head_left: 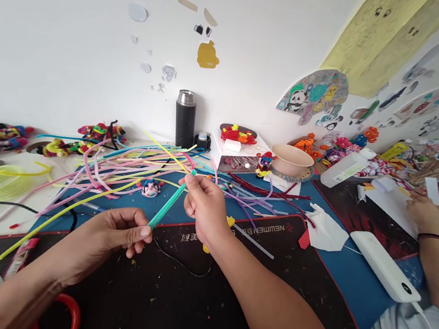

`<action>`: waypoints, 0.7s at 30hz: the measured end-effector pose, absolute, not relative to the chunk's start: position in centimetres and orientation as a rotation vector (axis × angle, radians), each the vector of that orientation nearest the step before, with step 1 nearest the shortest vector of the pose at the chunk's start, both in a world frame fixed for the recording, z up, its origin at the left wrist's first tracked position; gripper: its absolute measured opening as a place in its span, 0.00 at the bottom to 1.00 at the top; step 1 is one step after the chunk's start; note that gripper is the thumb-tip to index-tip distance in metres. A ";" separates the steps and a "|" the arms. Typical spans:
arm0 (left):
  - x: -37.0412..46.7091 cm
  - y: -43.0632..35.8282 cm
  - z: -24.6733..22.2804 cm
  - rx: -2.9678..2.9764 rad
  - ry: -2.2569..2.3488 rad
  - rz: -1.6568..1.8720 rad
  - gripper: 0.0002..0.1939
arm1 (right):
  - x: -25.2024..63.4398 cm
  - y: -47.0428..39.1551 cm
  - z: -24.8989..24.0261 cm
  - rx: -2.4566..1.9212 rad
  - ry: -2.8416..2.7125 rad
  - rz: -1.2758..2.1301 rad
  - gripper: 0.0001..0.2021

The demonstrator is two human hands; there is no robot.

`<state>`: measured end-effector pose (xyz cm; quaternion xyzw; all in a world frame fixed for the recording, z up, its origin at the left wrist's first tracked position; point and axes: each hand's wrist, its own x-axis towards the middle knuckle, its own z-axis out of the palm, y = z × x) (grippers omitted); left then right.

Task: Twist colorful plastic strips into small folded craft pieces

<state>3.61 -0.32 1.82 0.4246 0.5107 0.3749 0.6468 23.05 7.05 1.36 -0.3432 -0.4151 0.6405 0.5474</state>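
Note:
A short green bundle of pipe cleaners [166,207] runs slantwise between my hands above the dark desk mat. My left hand [121,232] pinches its lower end between thumb and fingertips. Near the upper end, my right hand [204,206] grips it with the fingers curled, and a small green tip shows above the thumb. Behind the hands lies a loose heap of pink, yellow, blue and purple pipe cleaners [120,162]. A small figure with a white face [151,188] rests among them.
Red-handled scissors [73,313] lie partly under my left forearm. A black thermos [185,120], a white box [221,156] and a beige bowl [290,161] stand along the wall. At right, a white power bank [384,266] lies near another person's hands [424,213], which hold white paper.

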 end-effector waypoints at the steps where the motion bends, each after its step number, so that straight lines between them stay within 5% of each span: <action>1: 3.7 -0.4 1.8 0.955 1.165 0.865 0.25 | 23.1 7.1 1.4 -0.814 -0.984 1.519 0.22; 21: 3.6 0.0 1.3 1.005 1.155 0.853 0.26 | 23.0 6.9 1.5 -0.817 -0.999 1.543 0.21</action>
